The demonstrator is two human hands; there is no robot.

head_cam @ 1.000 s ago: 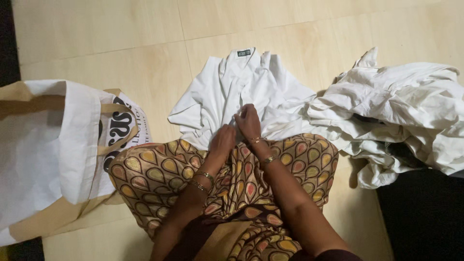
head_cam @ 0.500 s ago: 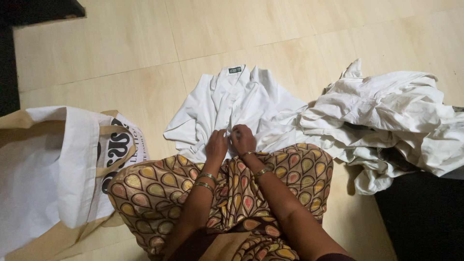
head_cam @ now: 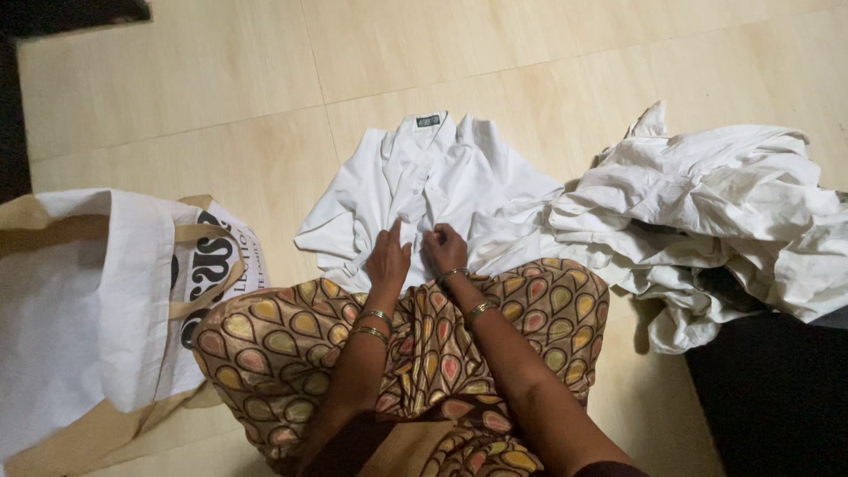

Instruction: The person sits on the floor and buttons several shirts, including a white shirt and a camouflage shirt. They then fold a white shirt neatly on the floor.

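Two hands: both are working at the front of a white shirt [head_cam: 433, 177], head view.
Shirt position: it is lying spread on the tiled floor [head_cam: 221, 79], collar pointing away from the person, lower edge touching the patterned lap cloth [head_cam: 424, 353].
Left hand [head_cam: 387, 259]: it is resting on the shirt's front, fingers stretched forward and pressing the cloth; whether they are pinching anything cannot be told.
Right hand [head_cam: 444, 248]: it is lying just beside the left, fingers curled in on a fold of the shirt's front.
Wrists: both are wearing thin metal bangles [head_cam: 373, 323].
Right side: a heap of crumpled white clothes [head_cam: 715, 212] is touching the shirt's edge.
Left side: a white and tan cloth bag [head_cam: 97, 300] is lying open beside the knee.
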